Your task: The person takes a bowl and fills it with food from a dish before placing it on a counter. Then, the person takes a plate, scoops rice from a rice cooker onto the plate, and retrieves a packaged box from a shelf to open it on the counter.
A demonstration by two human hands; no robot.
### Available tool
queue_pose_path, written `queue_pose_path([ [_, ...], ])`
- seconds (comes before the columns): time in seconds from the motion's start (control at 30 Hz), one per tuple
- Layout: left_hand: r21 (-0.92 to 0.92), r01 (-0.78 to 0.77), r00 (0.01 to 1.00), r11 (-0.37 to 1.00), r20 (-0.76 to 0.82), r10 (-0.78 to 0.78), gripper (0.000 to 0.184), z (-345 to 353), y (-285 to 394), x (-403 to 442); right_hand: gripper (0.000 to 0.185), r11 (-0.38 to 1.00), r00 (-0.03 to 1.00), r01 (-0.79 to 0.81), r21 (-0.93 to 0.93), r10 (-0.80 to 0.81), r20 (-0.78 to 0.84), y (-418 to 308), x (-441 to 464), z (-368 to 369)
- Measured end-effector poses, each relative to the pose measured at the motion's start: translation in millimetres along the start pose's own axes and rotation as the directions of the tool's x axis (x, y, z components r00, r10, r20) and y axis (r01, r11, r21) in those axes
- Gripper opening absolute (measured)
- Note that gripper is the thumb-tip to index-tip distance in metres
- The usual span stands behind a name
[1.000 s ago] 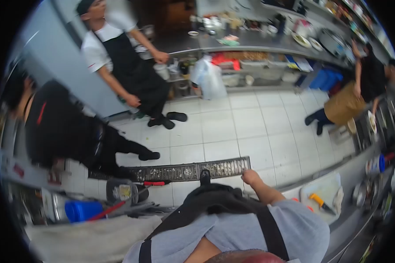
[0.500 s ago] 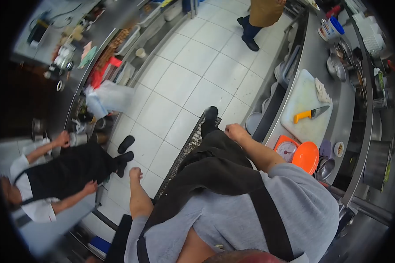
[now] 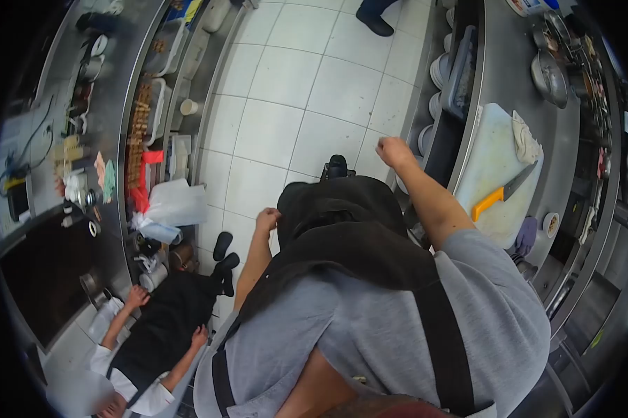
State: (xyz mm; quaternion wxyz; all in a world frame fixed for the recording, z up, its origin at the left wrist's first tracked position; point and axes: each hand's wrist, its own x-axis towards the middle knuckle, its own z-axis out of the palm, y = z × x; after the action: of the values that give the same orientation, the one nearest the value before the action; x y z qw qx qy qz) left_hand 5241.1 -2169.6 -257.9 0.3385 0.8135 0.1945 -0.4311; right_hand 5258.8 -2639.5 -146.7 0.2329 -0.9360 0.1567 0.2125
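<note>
My right hand (image 3: 395, 152) hangs over the tiled floor beside the right counter, its fingers curled in and nothing visible in them. Close to my dark apron (image 3: 338, 233) is my left hand (image 3: 267, 219), loosely closed, with no object showing. Neither hand touches the counter. Nearest to my right arm lies a white cutting board (image 3: 492, 150). On it rest a knife with a yellow-orange handle (image 3: 489, 203) and a crumpled whitish cloth (image 3: 526, 139). Stacked white plates (image 3: 437, 71) stand on the shelf below the counter, near my right hand.
A co-worker in a black apron (image 3: 164, 324) stands at left. A plastic bag (image 3: 178, 202) sticks out from the left shelf. Another person's dark shoe (image 3: 374, 22) shows ahead on the floor (image 3: 272, 125). A metal bowl (image 3: 549, 80) and small white cup (image 3: 551, 223) sit at right.
I have stepped forward along the aisle. The orange plate and the scale no longer show. The person ahead is mostly out of view. Both hands sit higher in the picture.
</note>
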Motion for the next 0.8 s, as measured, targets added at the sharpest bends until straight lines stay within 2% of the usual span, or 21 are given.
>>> queue_pose_path([
  [0.03, -0.011, 0.003, 1.000, 1.000, 0.012, -0.003, 0.028, -14, 8, 22, 0.022, 1.000, 1.000, -0.022, 0.005, 0.022, 0.007, -8, 9, -14],
  [0.1, -0.024, 0.029, 0.999, 0.999, -0.018, -0.030, 0.025, -41, 37, 49, 0.020, 0.985, 0.995, 0.078, 0.155, -0.066, -0.081, -17, 20, -29],
  [0.17, -0.057, 0.112, 0.994, 0.992, -0.010, -0.113, 0.020, -64, 71, 74, 0.021, 0.984, 0.994, 0.047, 0.174, -0.030, -0.103, -11, 28, -21],
  [0.23, -0.013, 0.155, 0.988, 0.988, 0.003, -0.155, 0.016, -76, 98, 112, 0.022, 0.968, 0.995, -0.097, 0.233, 0.096, 0.015, -2, 27, -8],
  [0.3, 0.112, 0.144, 0.988, 0.983, 0.032, -0.148, 0.015, -82, 122, 154, 0.021, 0.981, 0.980, -0.180, 0.071, 0.173, 0.104, 20, 25, 13],
  [0.4, 0.192, 0.137, 0.981, 0.972, 0.112, -0.160, 0.017, -83, 156, 218, 0.020, 0.926, 0.903, -0.376, 0.027, 0.359, 0.236, 36, 8, 15],
  [0.47, 0.401, 0.043, 0.976, 0.915, 0.180, -0.125, 0.023, -73, 191, 272, 0.019, 0.905, 0.887, -0.424, 0.048, 0.403, 0.225, 54, 14, 21],
  [0.5, 0.396, 0.037, 0.976, 0.917, 0.183, -0.118, 0.023, -64, 213, 305, 0.020, 0.887, 0.881, -0.452, 0.093, 0.428, 0.202, 61, 27, 26],
  [0.53, 0.555, -0.188, 0.974, 0.810, 0.210, 0.082, 0.026, -55, 228, 332, 0.021, 0.898, 0.898, -0.431, 0.089, 0.416, 0.145, 57, 46, 13],
  [0.57, 0.684, -0.379, 0.925, 0.623, 0.288, 0.248, 0.029, -49, 241, 336, 0.021, 0.885, 0.883, -0.456, 0.096, 0.437, 0.171, 63, 62, 16],
  [0.63, 0.467, -0.386, 0.908, 0.796, 0.346, 0.236, 0.032, -28, 282, 331, 0.026, 0.747, 0.755, -0.654, 0.121, 0.632, 0.174, 73, 80, 26],
  [0.67, 0.488, -0.372, 0.909, 0.789, 0.363, 0.204, 0.032, -18, 286, 323, 0.026, 0.653, 0.690, -0.724, 0.224, 0.676, 0.260, 63, 98, 12],
  [0.7, 0.518, -0.347, 0.905, 0.782, 0.403, 0.134, 0.033, -7, 296, 326, 0.026, 0.644, 0.684, -0.729, 0.233, 0.677, 0.272, 65, 103, 22],
  [0.77, 0.602, -0.328, 0.896, 0.728, 0.443, 0.037, 0.033, 16, 319, 322, 0.026, 0.781, 0.793, -0.601, 0.170, 0.555, 0.252, 79, 116, 47],
  [0.8, 0.654, -0.370, 0.899, 0.660, 0.431, 0.077, 0.032, 25, 324, 317, 0.026, 0.744, 0.753, -0.648, 0.160, 0.596, 0.279, 88, 121, 63],
])
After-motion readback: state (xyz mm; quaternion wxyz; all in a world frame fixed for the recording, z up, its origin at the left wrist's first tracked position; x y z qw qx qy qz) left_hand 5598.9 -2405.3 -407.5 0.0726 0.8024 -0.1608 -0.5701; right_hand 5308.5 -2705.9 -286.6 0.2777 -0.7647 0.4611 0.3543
